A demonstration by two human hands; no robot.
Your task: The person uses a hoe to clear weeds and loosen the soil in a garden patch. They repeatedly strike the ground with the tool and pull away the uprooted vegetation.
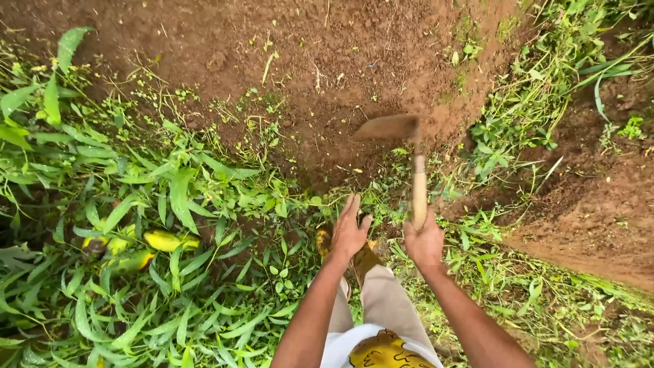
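Note:
My right hand (424, 242) grips the lower end of a wooden hoe handle (419, 191). The handle rises to a soil-caked, motion-blurred blade (385, 127) held above the bare brown earth (327, 61). My left hand (350, 230) is off the handle, fingers spread, hovering just left of it over the weeds. Below the hands I see my beige trouser leg (381, 300) and a muddy boot (364, 259).
Thick green weeds and grass (170, 204) cover the left and lower ground, with yellow pods or fruit (167, 240) lying among them. A grassy strip (531, 102) runs along the right, beside more bare soil (599, 204).

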